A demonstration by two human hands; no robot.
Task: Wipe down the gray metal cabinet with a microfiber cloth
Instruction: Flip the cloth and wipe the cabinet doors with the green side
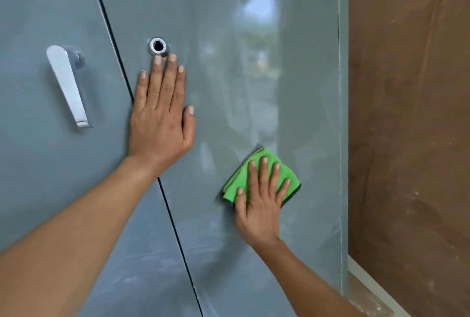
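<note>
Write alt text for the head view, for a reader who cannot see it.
A right hand presses a folded green microfiber cloth flat against the right door of a glossy gray metal cabinet. The left hand rests open on the same door, fingertips just below a round metal lock; a silver lever handle is on the left door.

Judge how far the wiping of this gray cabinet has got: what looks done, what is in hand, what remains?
Done: I cannot tell; the right door looks glossy. In hand: the right hand presses a folded green cloth flat against that door, while the left hand braces beside the lock. Left: smears show low on both doors, and the left door with its handle looks dull.
</note>
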